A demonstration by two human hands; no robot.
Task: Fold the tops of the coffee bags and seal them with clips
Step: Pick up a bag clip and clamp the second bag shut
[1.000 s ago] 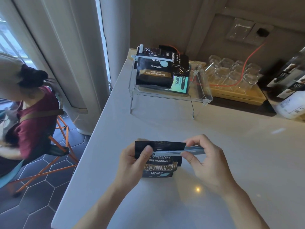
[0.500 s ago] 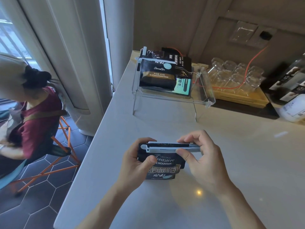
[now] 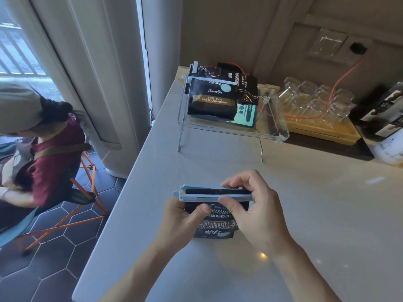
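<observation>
At the far left a seated person in a maroon top (image 3: 50, 158) sits on an orange-legged folding chair (image 3: 87, 192) beside the pale stone tabletop (image 3: 327, 225), apart from the work. Near the tabletop's front edge, the left hand (image 3: 181, 221) is closed around the left side of a small black foil coffee bag (image 3: 214, 226), thumb across its face, probably to keep the bag upright and stop it twisting. Its print reads "ORIGINAL", a script word partly covered, "MOUNTAIN" and large Chinese characters. Across the folded top lies a long pale blue plastic sealing clip (image 3: 202, 194), its hinge end sticking out to the left; the two bars look nearly together with the dark fold between them. The right hand (image 3: 255, 212) pinches the clip's right end between thumb and fingertips, seemingly to press it fully closed; whether the catch is latched cannot be told. Farther back, a clear acrylic riser shelf (image 3: 281, 136) carries a larger black bag already closed with a white clip (image 3: 209, 99), marked "Charcoal fire", "454" and "BLUE MOUNTAIN FOOD", likely parked there as finished. To the right stand clear drinking glasses on a wooden tray (image 3: 314, 101).
</observation>
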